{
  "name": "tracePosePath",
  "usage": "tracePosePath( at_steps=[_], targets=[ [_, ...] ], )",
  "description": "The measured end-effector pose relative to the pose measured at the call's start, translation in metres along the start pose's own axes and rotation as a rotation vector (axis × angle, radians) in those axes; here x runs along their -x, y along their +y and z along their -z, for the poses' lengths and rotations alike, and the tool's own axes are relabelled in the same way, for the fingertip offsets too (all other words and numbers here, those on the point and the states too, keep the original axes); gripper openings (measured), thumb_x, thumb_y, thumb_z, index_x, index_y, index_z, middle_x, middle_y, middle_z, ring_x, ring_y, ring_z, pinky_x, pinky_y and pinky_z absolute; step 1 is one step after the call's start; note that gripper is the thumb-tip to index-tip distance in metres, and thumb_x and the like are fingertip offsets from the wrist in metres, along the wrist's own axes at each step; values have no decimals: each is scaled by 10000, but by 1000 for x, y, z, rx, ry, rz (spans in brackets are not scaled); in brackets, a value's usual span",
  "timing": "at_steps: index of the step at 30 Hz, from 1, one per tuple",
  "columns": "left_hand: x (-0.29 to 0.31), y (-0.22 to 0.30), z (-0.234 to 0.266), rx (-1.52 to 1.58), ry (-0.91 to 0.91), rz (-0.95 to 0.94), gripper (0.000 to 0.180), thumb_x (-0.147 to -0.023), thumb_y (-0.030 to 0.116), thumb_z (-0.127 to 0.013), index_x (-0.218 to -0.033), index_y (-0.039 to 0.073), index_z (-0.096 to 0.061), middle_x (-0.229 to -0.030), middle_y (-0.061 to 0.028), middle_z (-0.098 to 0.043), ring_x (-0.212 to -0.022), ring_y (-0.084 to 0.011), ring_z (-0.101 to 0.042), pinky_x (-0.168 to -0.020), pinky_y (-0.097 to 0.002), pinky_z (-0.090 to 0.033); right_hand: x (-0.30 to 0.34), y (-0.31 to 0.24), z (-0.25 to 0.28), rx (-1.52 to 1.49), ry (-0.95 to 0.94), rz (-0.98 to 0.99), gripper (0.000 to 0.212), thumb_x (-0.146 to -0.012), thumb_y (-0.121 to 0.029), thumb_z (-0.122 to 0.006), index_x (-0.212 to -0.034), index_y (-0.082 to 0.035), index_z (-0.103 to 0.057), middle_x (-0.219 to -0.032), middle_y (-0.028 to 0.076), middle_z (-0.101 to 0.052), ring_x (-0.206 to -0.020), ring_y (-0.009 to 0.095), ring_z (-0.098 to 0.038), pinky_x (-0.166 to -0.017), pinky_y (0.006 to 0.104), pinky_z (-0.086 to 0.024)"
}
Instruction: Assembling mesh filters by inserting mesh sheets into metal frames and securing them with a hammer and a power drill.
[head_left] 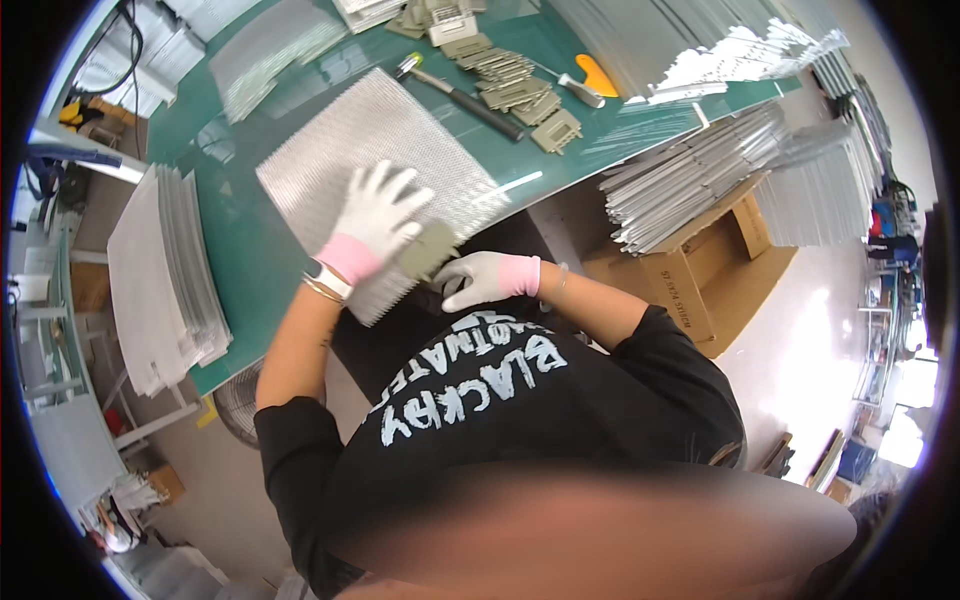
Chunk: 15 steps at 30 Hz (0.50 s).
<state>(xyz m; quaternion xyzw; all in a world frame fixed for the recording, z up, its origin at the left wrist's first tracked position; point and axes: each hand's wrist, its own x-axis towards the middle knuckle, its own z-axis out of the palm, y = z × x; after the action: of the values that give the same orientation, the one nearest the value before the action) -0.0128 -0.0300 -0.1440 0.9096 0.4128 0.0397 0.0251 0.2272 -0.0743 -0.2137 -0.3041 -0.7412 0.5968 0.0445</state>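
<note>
My left hand (380, 215), in a white glove with a pink cuff, lies with spread fingers on a silvery mesh panel (375, 125). The panel rests on the green table, and its near corner juts over the edge. A flat olive plastic piece (432, 248) sits at the panel's near right edge, beside my left thumb. My right hand (485, 278), gloved the same way, is closed with curled fingers at that piece's near corner. Its fingertips are partly hidden against the dark shirt.
On the green table (180, 135) are a black-handled hammer (470, 108), several olive plastic pieces (515, 92), a screwdriver (582, 91) and a yellow scraper (597, 75). White panels (160, 280) stand at the left. A cardboard box (700, 285) with metal strips above it stands right.
</note>
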Motion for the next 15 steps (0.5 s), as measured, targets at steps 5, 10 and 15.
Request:
tracePosePath(
  at_steps=[5,10,15],
  targets=[
    [14,0,18,-65,283,100,461,-887,170,-580,-1339,89,-547,-1338,-156,-525,-1303,-404,-410,-1127,-563,-277,65,25,85,927,385,-797,257,-833,-154,-641,-1072,-111,-722,-1036,140,-719,-953,303,-706,-799,425,-568],
    [33,78,0,544,329,-293,307,-776,80,-687,-1076,51,-624,-1041,-147,-635,-995,-362,-607,-907,-455,-488,147,146,131,1158,352,-652,144,-803,-101,-625,-867,-160,-740,-978,82,-683,-902,306,-696,-750,415,-556],
    [44,102,-98,1052,-116,-173,344,-967,234,-595,-1231,16,-628,-1167,-164,-677,-1122,-318,-631,-984,-392,-489,153,111,129,1107,503,-431,166,-814,-84,-616,-917,-165,-717,-933,96,-690,-916,315,-680,-764,422,-540]
  ],
)
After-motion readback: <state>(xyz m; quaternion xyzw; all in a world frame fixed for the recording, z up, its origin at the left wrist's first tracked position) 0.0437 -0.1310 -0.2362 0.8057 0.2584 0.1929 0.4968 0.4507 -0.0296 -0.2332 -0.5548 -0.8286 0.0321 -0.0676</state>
